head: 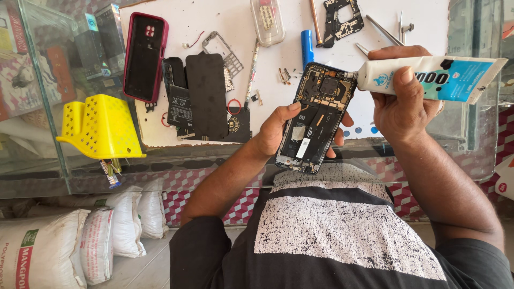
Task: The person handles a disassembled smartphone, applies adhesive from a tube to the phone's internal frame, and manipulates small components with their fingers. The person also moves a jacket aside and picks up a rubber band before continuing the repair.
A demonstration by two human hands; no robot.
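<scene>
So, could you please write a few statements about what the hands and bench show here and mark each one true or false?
1. The left hand holds an opened phone with its insides showing. True.
2. The right hand holds a screwdriver. False: it grips a white and blue glue tube.
3. The tube's nozzle sits at the phone's upper right corner. True.
4. The yellow perforated stand lies to the right of the phone. False: it is far to the left.
5. A phone case with a dark red rim lies on the white mat. True.

Bare white mat (375,115) beside phone (316,118); clutter of tools (385,29) beyond.
</scene>
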